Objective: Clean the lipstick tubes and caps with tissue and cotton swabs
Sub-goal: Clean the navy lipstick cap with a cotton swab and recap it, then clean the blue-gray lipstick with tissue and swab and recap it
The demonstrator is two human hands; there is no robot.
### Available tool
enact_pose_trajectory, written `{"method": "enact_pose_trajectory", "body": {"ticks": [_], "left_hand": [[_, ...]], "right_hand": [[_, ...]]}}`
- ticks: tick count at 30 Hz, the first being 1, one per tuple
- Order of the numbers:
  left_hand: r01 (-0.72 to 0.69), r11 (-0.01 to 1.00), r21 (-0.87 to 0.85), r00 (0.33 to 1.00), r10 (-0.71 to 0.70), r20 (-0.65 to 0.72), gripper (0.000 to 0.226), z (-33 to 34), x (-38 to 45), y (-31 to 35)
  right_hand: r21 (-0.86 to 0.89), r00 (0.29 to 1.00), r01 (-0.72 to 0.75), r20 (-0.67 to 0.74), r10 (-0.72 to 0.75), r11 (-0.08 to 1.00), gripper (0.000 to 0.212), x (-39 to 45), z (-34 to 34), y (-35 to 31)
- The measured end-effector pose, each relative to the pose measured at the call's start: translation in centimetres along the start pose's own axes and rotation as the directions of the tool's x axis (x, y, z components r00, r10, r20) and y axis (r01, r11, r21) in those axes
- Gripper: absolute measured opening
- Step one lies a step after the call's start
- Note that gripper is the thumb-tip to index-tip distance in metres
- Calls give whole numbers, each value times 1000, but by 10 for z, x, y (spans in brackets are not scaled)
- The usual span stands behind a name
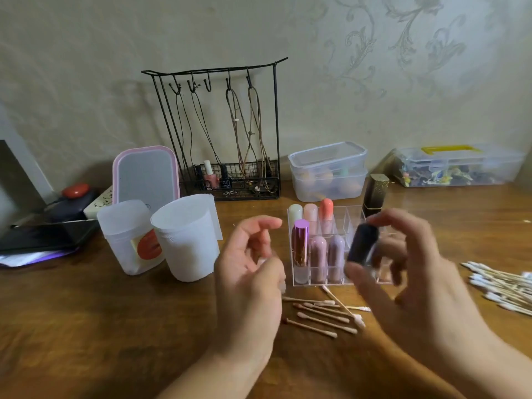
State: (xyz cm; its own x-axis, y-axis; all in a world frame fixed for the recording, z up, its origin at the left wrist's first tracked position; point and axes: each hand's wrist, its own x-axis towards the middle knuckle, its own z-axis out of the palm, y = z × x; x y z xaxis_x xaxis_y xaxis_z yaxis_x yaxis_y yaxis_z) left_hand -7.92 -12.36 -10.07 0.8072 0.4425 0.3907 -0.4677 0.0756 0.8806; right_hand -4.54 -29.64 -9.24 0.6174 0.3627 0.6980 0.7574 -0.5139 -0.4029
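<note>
Right hand [408, 272] pinches smooth dark cylindrical lipstick tube [362, 243]; left hand [249, 269] blurred.

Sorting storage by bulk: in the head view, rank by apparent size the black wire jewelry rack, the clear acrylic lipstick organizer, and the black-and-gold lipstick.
1. Black wire jewelry rack
2. Clear acrylic lipstick organizer, nearer the camera yet looking smaller
3. Black-and-gold lipstick

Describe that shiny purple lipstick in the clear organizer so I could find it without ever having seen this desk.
Start at the black wire jewellery rack against the wall, then drop to the clear acrylic organizer standing in front of it on the wooden table. The metallic purple lipstick stands upright in its front left compartment. Its neighbours have matte, rounded pastel caps; this one alone is glossy, with a flat lilac top.
</note>
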Motion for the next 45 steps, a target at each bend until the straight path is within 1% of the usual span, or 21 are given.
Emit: {"method": "enact_pose_trajectory", "body": {"ticks": [1, 3, 5, 7, 10, 12, 15, 17, 19, 21, 23, 26, 29, 31, 34, 35, 37, 39, 40, 42, 45], "left_hand": [[-4, 999, 35, 999, 5, -36, 44, 0, 1, -1], [5, 996, 84, 999, -1, -54, 58, 2, 1, -3], [42, 996, 74, 999, -41, -27, 64, 4, 0, -4], [108, 994, 18, 994, -108, -7, 66, 6, 0, -3], [228, 962, -151, 973, -229, 14, 65, 5, 2, -1], [301, 909, -288, 952, -303, 39, 57, 4, 5, -1], [343, 847, -406, 935, -351, 57, 48, 5, 7, 2], [340, 836, -430, 936, -344, 72, 46, 5, 6, 4], [343, 835, -430, 938, -332, 103, 48, 6, 5, 5], [346, 851, -396, 938, -321, 129, 57, 6, 3, 3], [335, 885, -324, 942, -305, 141, 60, 6, 1, 3], [329, 917, -226, 939, -292, 184, 47, 6, -1, 6], [338, 922, -187, 932, -302, 200, 48, 6, -2, 8], [342, 920, -190, 931, -306, 198, 53, 5, -2, 8], [346, 919, -190, 933, -315, 177, 54, 5, -1, 9], [346, 920, -182, 933, -318, 167, 54, 4, -1, 9], [349, 921, -170, 933, -325, 155, 54, 3, 0, 10], [358, 919, -164, 929, -334, 159, 54, 4, -1, 10], [362, 918, -163, 927, -336, 165, 54, 3, -1, 9], [369, 916, -158, 922, -339, 189, 50, 3, -1, 8], [362, 930, -66, 908, -336, 249, 31, 3, -2, 7]], "right_hand": [[-70, 997, -35, -65, 31, 997, 60, 4, 0, 8], [-167, 986, -125, -128, 104, 978, 67, 8, 0, 24], [-236, 986, -139, -124, 112, 962, 69, 12, 5, 35], [-290, 991, -119, -86, 98, 949, 69, 15, 11, 41], [-402, 998, -33, 29, 49, 915, 60, 15, 16, 45], [-458, 997, 18, 71, 17, 889, 51, 14, 17, 50], [-475, 1000, -12, 18, 23, 880, 42, 14, 13, 55], [-512, 997, -62, 2, 73, 857, 46, 15, 9, 56], [-523, 994, -94, -7, 106, 847, 36, 15, 9, 58], [-494, 991, -122, -20, 129, 861, 24, 14, 12, 58], [-465, 989, -136, -16, 145, 875, 22, 15, 14, 58], [-427, 986, -146, 12, 167, 893, 22, 17, 15, 56], [-399, 987, -127, 39, 155, 908, 23, 18, 15, 57], [-361, 982, -139, 70, 175, 922, 30, 19, 14, 58], [-374, 972, -159, 105, 212, 914, 55, 16, 7, 58], [-387, 966, -171, 114, 231, 906, 58, 16, 4, 57], [-412, 961, -183, 116, 250, 893, 47, 16, 1, 57], [-425, 969, -183, 74, 236, 887, 28, 17, 2, 61], [-406, 973, -192, 42, 228, 893, 23, 17, 4, 63], [-278, 974, -224, -28, 225, 934, 20, 19, 2, 64], [17, 966, -203, -158, 204, 979, 29, 20, -10, 55]]}}
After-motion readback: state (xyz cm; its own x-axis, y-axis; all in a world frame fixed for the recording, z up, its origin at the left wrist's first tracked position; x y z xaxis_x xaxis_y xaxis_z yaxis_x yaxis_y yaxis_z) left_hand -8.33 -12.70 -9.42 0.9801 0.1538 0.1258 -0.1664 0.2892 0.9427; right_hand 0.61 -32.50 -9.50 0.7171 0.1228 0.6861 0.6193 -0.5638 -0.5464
